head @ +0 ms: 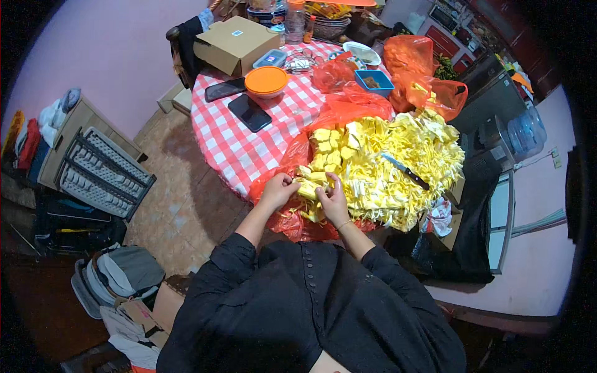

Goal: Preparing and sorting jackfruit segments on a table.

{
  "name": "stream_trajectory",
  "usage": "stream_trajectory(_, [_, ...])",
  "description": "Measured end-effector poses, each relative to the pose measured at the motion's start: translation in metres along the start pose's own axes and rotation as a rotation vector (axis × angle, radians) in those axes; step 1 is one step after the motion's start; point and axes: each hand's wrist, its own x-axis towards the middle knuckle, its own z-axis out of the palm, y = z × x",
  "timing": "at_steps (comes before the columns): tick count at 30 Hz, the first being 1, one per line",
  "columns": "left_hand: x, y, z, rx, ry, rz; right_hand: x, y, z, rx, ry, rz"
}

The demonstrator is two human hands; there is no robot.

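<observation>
Between my two hands is a yellow jackfruit pod (308, 189), just above the near edge of the pile. My left hand (278, 190) pinches its left end with thumb and fingertips. The right end is gripped by my right hand (335, 200), thumb on the near side. Just beyond lie several plump jackfruit pods (326, 144) in a group. To their right spreads a wide heap of stringy yellow jackfruit fibres (401, 186). A knife (406, 171) with a dark handle rests on that heap. Red plastic bags (284, 224) show under the fruit and my hands.
A checked tablecloth (261, 154) covers the round table. Two phones (250, 113) (225, 89), an orange-lidded bowl (267, 81), a cardboard box (238, 44) and a blue container (374, 83) stand farther back. More red bags (410, 56) sit at the far right.
</observation>
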Motion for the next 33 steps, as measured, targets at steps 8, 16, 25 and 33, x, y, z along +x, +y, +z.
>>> stream_trajectory(8, [0.013, 0.017, -0.003, 0.145, 0.017, -0.12, -0.013, -0.02, -0.006, -1.018, 0.009, -1.045])
stream_trajectory(16, [0.017, 0.001, -0.009, 0.118, -0.108, 0.1, 0.026, -0.011, -0.008, -0.827, -0.071, -1.04])
stream_trajectory(25, [0.038, -0.013, -0.006, -0.338, -0.289, -0.013, 0.047, -0.051, -0.01, -1.279, -0.156, -1.22])
stream_trajectory(33, [0.031, -0.006, -0.008, -0.453, -0.202, -0.031, 0.063, -0.059, 0.009, -1.447, -0.421, -1.28])
